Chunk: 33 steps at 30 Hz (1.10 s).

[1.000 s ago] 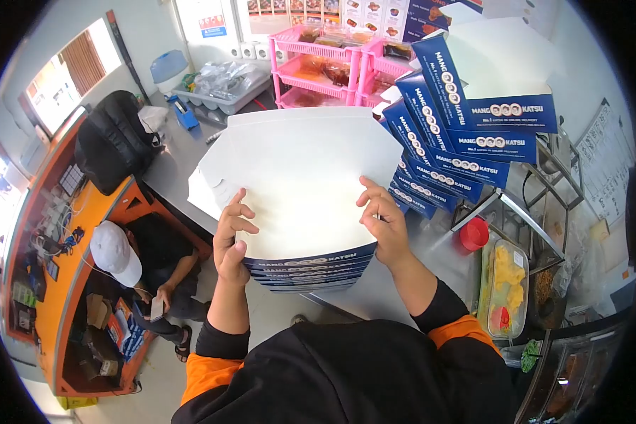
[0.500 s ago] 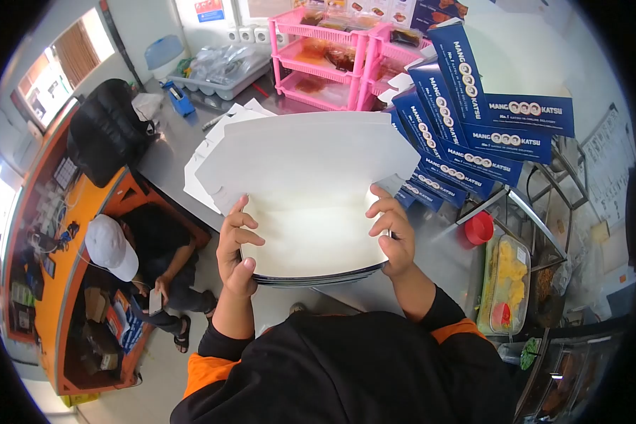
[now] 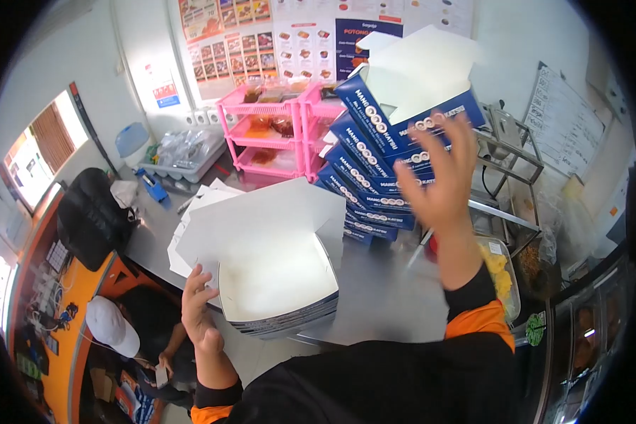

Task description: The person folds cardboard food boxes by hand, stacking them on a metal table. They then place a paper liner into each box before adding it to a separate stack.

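Observation:
A stack of nested open cartons (image 3: 279, 279), white inside and dark outside, sits at the near edge of the metal counter. Beside its left side is my left hand (image 3: 201, 311), fingers apart, with nothing held. My right hand (image 3: 445, 169) is raised with spread fingers in front of the tall stack of blue printed boxes (image 3: 364, 134), close to their front faces. Whether its fingertips touch the boxes I cannot tell. The top blue box stands open, showing its white inside. White carton flaps (image 3: 184, 237) lie behind the near stack, on its left.
Pink tiered baskets (image 3: 265, 134) with packets stand at the back. A grey tray (image 3: 187, 159) of plastic bags is left of them. A metal rack (image 3: 509, 169) and a container of yellow food (image 3: 502, 275) are at right. A seated person (image 3: 138, 332) holds a phone at lower left.
Both hands have let go of the near carton stack. My right hand has moved up and right to the blue boxes. The view has tilted up and shifted right.

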Each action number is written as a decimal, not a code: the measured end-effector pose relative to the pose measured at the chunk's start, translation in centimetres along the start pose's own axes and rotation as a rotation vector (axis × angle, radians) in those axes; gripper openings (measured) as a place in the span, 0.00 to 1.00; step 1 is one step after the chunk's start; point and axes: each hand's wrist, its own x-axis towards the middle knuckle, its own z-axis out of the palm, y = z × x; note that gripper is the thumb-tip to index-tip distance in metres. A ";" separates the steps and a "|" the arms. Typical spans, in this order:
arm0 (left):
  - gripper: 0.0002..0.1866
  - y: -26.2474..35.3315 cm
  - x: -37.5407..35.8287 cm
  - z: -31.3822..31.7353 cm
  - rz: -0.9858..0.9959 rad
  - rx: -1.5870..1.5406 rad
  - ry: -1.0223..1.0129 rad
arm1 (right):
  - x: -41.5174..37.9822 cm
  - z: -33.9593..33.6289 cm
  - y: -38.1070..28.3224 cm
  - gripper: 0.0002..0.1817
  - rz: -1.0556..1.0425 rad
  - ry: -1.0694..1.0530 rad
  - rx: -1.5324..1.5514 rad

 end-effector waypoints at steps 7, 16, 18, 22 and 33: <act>0.28 4.4 2.7 -0.3 0.250 0.054 -0.015 | 6.2 -1.4 8.5 0.10 0.157 -0.715 -0.627; 0.35 7.8 6.9 5.6 0.222 -0.226 -0.239 | 8.2 -7.2 8.3 0.08 -0.124 -0.199 -0.325; 0.45 9.6 8.3 8.6 -0.112 -0.456 -0.143 | 7.0 -8.5 5.1 0.12 -0.264 -0.191 -0.106; 0.42 9.3 10.7 10.9 -0.585 -0.874 -0.147 | 1.8 -8.4 -3.4 0.10 -0.441 -0.230 0.250; 0.31 9.2 9.2 6.4 -0.556 -0.250 -0.022 | -6.5 -1.4 -3.6 0.44 1.081 -0.678 1.726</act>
